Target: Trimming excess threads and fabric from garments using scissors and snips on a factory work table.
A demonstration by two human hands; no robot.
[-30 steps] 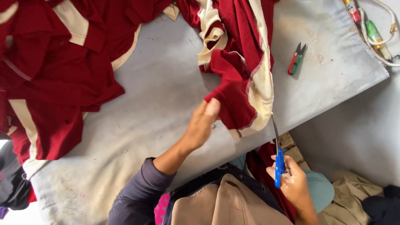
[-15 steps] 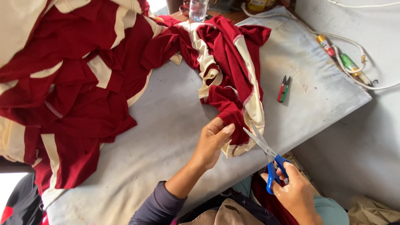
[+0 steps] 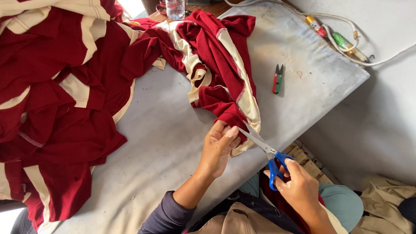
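A dark red garment with cream trim (image 3: 216, 56) lies bunched on the grey table (image 3: 160, 143). My left hand (image 3: 220, 145) pinches its lower red edge near the table's front. My right hand (image 3: 299, 188) grips blue-handled scissors (image 3: 265, 151); their blades are parted and point up-left at the pinched cloth, right beside my left fingers.
A large heap of red and cream cloth (image 3: 56, 91) covers the table's left half. A small red-and-green thread snipper (image 3: 277, 79) lies at the right. A white cable with coloured plugs (image 3: 338, 37) runs along the far right edge. A clear glass (image 3: 175, 8) stands at the back.
The scissors have risen from below the table edge to the pinched cloth. My left hand keeps its hold on the red edge while the view has tilted down.
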